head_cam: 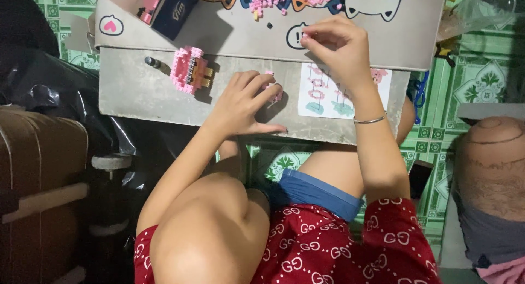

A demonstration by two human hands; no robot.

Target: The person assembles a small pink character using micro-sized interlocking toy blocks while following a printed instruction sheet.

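- Left hand (246,100) presses a small pink block piece (273,92) onto the counter (136,92), fingers spread, steadying it.
- Right hand (336,46), at 1 o'clock, fingers pinched together on a tiny brick above the instruction sheet (339,95).
- Pink block model (188,69) is parked at 10 o'clock.

- Pink brick model (190,69): hard plastic, studded and slightly glossy.
- Low table (142,92): matt grey, worn, rough-looking.
- Instruction sheet (328,95): smooth printed paper.
- Bracelet (369,120): thin shiny metal.

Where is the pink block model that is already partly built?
In the head view, the pink block model stands on the grey table, left of the left hand and just right of a small dark cylinder.
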